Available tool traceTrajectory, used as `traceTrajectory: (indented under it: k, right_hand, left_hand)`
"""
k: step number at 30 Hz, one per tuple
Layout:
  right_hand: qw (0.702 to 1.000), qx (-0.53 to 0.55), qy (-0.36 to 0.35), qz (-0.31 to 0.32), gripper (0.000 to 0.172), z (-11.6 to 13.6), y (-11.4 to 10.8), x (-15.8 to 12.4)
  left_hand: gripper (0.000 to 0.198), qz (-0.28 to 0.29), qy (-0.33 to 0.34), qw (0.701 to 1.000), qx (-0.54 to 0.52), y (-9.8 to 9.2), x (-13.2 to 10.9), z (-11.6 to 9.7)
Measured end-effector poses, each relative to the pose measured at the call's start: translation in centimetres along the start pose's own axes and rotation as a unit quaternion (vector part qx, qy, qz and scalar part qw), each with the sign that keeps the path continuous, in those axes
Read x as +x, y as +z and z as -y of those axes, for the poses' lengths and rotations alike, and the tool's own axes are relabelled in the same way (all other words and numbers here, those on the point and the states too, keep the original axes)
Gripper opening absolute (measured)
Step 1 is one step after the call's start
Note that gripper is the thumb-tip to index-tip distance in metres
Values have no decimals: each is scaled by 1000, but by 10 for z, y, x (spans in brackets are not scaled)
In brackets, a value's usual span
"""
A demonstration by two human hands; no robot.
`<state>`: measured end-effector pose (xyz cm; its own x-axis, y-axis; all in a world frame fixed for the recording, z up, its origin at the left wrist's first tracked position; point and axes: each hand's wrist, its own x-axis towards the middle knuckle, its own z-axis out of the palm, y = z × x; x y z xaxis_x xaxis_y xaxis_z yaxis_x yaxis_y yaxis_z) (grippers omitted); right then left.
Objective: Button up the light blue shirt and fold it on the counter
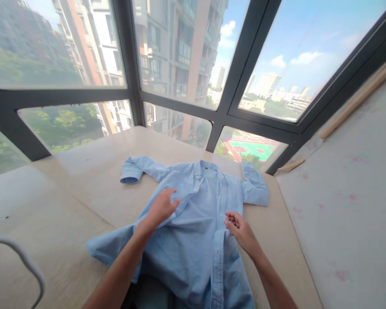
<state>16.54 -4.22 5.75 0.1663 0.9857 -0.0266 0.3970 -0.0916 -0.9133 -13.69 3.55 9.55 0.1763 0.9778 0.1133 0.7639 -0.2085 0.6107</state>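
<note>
A light blue button-up shirt [193,214] lies front up with its collar away from me, its front undone and its lower end hanging toward my lap. My left hand [163,207] rests over the shirt's left front panel, fingers stretched and thumb apart, wearing a ring. At the right-hand button strip is my right hand [239,229], its fingers curled in at the strip's edge; the fingertips seem to pinch the cloth there. One short sleeve spreads out to the left with its cuff gaping. The other is bent up at the right.
The shirt lies on a pale wide ledge [64,214]. Dark window frames [225,116] border its far side. At right stands a wall with peeling flowered paper [350,193]. A grey cable [28,262] loops at the lower left.
</note>
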Motion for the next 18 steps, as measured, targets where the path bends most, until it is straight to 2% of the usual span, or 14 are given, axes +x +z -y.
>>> traceTrajectory:
  k: [5,9,13,16,18]
  right_hand:
    - [998,-66,1,-21,40,-13,-6,50]
    - [990,-133,-14,-34,48,-24,-8,97]
    - [977,-197,-31,-79,52,-30,-4,145]
    - [964,-243,-40,-97,44,-31,0,170]
    - [963,-254,-46,-79,26,-29,2,181]
  left_hand:
    - [43,89,57,993,61,23,50,-15]
    - [41,106,72,989,76,44,91,-20]
    - [37,106,40,991,76,73,120,-24]
    - [36,90,10,994,65,96,131,-27]
    - [26,80,-4,996,49,107,139,-26]
